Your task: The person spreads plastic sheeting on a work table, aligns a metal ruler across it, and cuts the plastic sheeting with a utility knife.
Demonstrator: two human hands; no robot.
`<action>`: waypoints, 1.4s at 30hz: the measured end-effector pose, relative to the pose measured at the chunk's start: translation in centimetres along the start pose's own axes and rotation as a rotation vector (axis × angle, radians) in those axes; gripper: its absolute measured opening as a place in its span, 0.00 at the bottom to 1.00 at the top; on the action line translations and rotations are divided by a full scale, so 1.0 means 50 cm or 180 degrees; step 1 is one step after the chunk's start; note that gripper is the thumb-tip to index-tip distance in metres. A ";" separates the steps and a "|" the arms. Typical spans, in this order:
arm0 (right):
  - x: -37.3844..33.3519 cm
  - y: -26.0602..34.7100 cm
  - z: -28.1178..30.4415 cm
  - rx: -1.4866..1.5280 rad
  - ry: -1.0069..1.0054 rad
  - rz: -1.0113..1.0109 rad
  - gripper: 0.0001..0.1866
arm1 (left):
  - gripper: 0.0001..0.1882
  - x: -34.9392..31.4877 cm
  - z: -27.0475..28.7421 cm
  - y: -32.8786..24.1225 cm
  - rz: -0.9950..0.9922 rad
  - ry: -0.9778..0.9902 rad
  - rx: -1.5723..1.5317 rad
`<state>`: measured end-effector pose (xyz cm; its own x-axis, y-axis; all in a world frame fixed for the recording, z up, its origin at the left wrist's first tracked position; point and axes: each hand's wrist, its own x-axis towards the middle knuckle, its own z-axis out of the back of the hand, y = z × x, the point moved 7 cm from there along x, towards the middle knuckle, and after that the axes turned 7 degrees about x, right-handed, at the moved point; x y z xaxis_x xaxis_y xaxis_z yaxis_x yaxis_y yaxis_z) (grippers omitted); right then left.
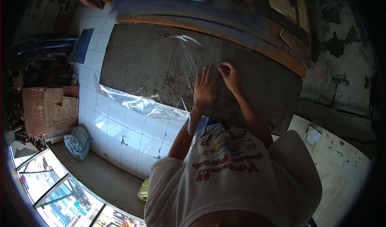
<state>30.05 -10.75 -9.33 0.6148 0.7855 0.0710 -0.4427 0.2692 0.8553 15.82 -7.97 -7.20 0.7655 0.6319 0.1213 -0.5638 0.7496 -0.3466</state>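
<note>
A sheet of clear plastic film (148,106) lies over part of a dark, scuffed tabletop (132,58). Its shiny crumpled edge hangs past the near left side of the table, and a raised fold (187,40) catches light farther back. My left hand (206,89) rests palm down on the table, fingers spread, with loose film close to its wrist. Just to the right, my right hand (232,79) is closed, thumb and forefinger pinched low over the surface. What sits between those fingertips is too small to make out; a faint film edge runs near them.
Wooden boards (173,24) border the table's far side. White floor tiles (124,134) lie to the left, with a tied pale sack (78,142) and a brown board (50,110) beyond. A pale panel (333,170) stands at the right. Another person's legs (94,0) show at the far left.
</note>
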 end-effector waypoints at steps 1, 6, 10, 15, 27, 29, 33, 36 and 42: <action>-0.002 0.004 0.000 -0.0041 -0.0142 0.0158 0.12 | 0.27 -0.002 -0.001 -0.005 -0.0019 0.0006 0.0013; 0.023 -0.024 -0.008 -0.0121 0.0125 -0.0308 0.14 | 0.28 -0.001 -0.005 -0.012 -0.0032 -0.0105 0.0126; 0.022 -0.035 -0.008 -0.0319 0.0321 -0.0553 0.16 | 0.28 -0.073 -0.019 -0.026 0.0007 -0.0091 0.0193; 0.021 -0.032 -0.010 -0.0587 0.0437 -0.0598 0.16 | 0.29 -0.259 -0.027 -0.029 -0.0182 0.0310 -0.0630; 0.028 -0.018 -0.009 -0.0818 0.0589 -0.0511 0.17 | 0.18 -0.397 -0.020 -0.066 0.2633 -0.0645 -0.2484; 0.030 -0.019 -0.007 -0.0788 0.0565 -0.0493 0.17 | 0.17 -0.448 -0.072 -0.050 0.3519 -0.0840 -0.3458; 0.023 -0.011 0.001 -0.0896 0.0303 -0.0330 0.16 | 0.20 -0.456 -0.111 -0.067 0.3419 -0.0310 -0.2975; 0.025 -0.005 -0.002 -0.0996 0.0265 -0.0384 0.16 | 0.25 -0.435 -0.132 -0.085 0.3699 -0.0962 -0.4343; 0.038 -0.012 -0.001 -0.0815 0.0247 -0.0536 0.15 | 0.26 -0.432 -0.154 -0.090 0.3355 -0.0694 -0.3698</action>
<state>31.42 -9.40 -9.74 0.6462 0.7554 -0.1085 -0.4948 0.5230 0.6940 4.21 -26.51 -15.42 0.0851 0.8415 -0.5336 -0.1786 -0.5140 -0.8390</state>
